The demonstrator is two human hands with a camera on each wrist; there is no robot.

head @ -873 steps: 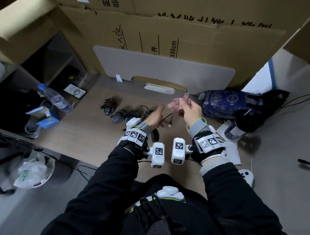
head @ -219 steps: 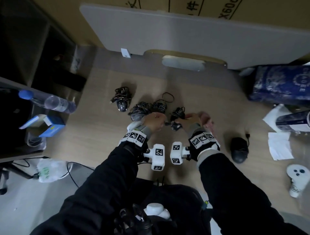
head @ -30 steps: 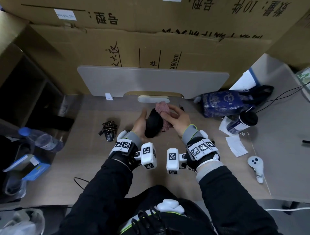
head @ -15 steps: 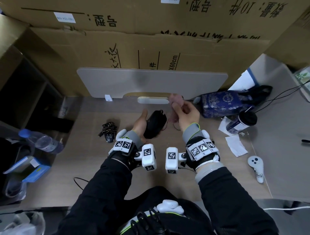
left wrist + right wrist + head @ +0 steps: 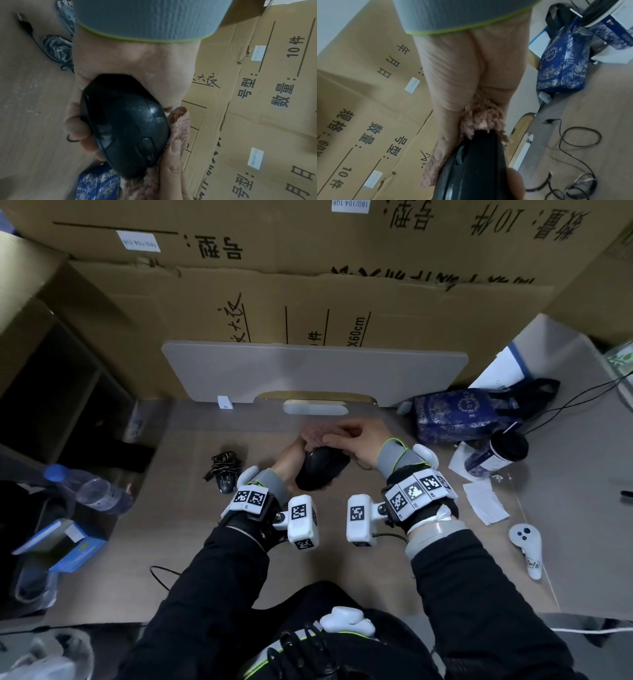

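Only left-wrist view shows buttons (image 5: 145,145): left hand (image 5: 133,60) grips mouse (image 5: 125,124), right hand (image 5: 363,443) clutches cloth (image 5: 481,119).

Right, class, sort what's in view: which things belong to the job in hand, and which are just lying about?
In the job: black mouse in the left hand; pink cloth in the right hand.
Lying about: cable-wrapped mouse, water bottle, blue bag, cup, white controller.

Desk (image 5: 205,559): board (image 5: 308,371) upright along the rear edge, cartons (image 5: 308,285) behind it.
Centre, above the desk: mouse (image 5: 322,470) in left hand (image 5: 291,463); cloth (image 5: 317,433) at its far end, under right hand (image 5: 359,440).
Left: second mouse (image 5: 224,470) on the desk; bottle (image 5: 92,491) further left.
Right rear: bag (image 5: 459,416); cup (image 5: 496,455) before it; napkins (image 5: 484,503), then controller (image 5: 525,546), nearer.
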